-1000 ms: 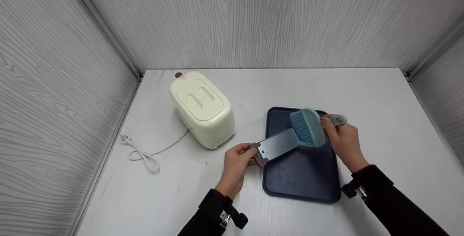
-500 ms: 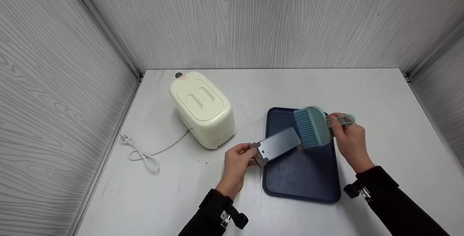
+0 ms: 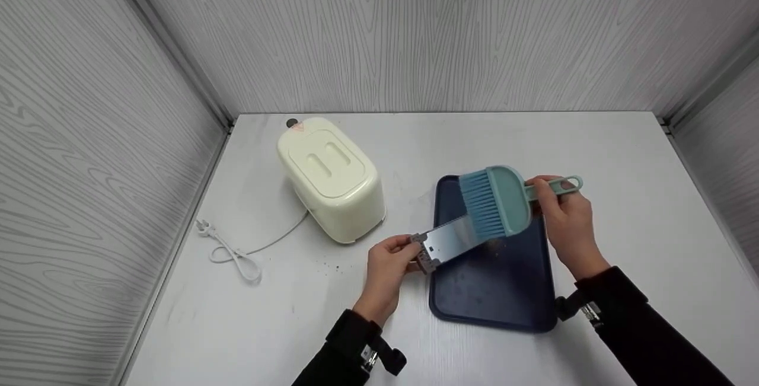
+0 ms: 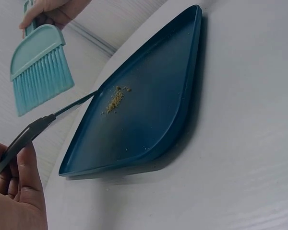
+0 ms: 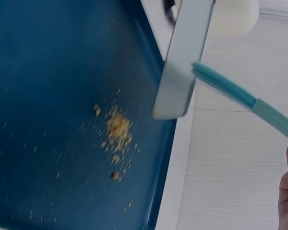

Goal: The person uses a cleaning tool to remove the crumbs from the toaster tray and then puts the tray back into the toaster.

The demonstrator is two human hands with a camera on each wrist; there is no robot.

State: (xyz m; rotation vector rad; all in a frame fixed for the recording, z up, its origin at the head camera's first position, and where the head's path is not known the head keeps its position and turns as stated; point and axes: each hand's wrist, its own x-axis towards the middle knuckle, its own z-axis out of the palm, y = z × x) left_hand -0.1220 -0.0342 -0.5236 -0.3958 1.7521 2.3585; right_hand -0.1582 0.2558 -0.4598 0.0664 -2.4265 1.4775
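Observation:
My left hand (image 3: 385, 270) pinches the grey end of a toaster's crumb tray (image 3: 446, 243), a thin shiny metal plate held tilted over the left side of a dark blue serving tray (image 3: 492, 297). By its handle, my right hand (image 3: 568, 226) grips a light teal hand brush (image 3: 511, 196). The blue bristles (image 3: 481, 205) overlap the far end of the plate in the head view and hide it; in the right wrist view their tip is right at the plate's edge. A small heap of yellowish crumbs (image 5: 118, 129) lies on the serving tray, below the plate's free end.
A cream toaster (image 3: 332, 178) stands left of the serving tray, its slots not showing. Its white cord and plug (image 3: 231, 249) lie at the left. Dark specks (image 3: 337, 267) dot the white table near the toaster. Wood-grain panels (image 3: 403, 36) enclose the back and sides.
The brush first shifts slightly right, off the plate's end, then swings left and up over it. The left hand and crumb tray stay nearly still.

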